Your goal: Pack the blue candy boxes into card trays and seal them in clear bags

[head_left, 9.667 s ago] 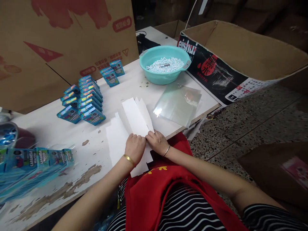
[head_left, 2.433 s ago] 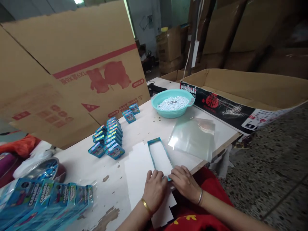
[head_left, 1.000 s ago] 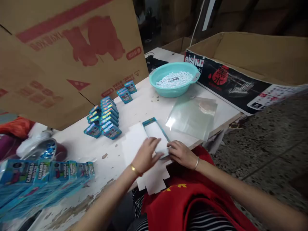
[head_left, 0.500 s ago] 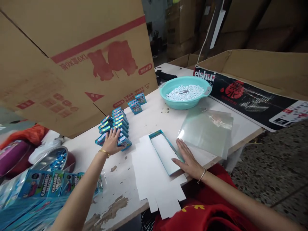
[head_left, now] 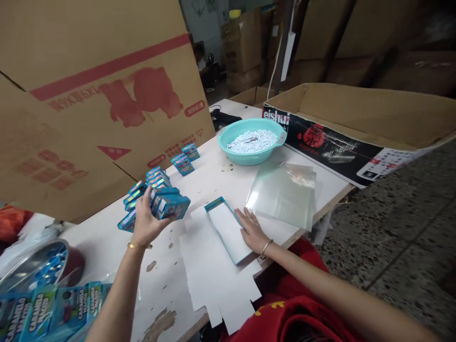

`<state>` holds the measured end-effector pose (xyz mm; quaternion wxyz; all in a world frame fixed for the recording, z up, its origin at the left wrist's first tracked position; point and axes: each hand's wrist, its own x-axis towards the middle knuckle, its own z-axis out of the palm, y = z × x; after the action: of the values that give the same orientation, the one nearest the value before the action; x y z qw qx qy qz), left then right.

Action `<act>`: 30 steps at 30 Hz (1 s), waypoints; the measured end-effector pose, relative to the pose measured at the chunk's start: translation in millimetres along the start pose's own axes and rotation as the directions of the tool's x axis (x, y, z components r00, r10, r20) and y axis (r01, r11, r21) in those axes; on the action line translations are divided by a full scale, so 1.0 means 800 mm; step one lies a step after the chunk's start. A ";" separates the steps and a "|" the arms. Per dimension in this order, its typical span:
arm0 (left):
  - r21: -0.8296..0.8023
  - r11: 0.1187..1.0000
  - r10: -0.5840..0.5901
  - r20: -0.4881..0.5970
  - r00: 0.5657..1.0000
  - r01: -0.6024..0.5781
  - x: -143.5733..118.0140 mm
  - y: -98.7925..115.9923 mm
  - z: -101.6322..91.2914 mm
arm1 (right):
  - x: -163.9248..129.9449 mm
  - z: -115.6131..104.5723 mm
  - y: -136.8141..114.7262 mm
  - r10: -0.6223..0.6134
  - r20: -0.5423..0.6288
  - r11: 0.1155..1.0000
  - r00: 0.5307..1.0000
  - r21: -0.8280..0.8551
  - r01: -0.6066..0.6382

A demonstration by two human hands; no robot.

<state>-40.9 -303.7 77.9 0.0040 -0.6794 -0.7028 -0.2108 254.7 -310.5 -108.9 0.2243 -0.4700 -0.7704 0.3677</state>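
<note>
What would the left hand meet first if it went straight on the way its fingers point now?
Most likely the standing row of small blue boxes, just beyond the held boxes in the left hand. The large carton rises behind that row. The exact gap is hard to judge.

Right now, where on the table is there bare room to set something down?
One patch lies between the basin, sheets, tray and back boxes; another, marked in places, between the left forearm and the white card. It is crowded around the left hand, which grips blue boxes beside others, and at lower left, with the bowl and packs.
</note>
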 end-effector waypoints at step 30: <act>0.539 0.840 -0.236 0.261 0.936 0.061 0.324 -0.066 0.149 | 0.008 0.052 0.010 -0.026 -0.271 0.997 0.962 0.063 0.044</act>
<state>-78.0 -19.9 29.5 0.0588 -0.6200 -0.7759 0.1006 227.2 -317.5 -141.1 0.3496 -0.4942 -0.7278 0.3222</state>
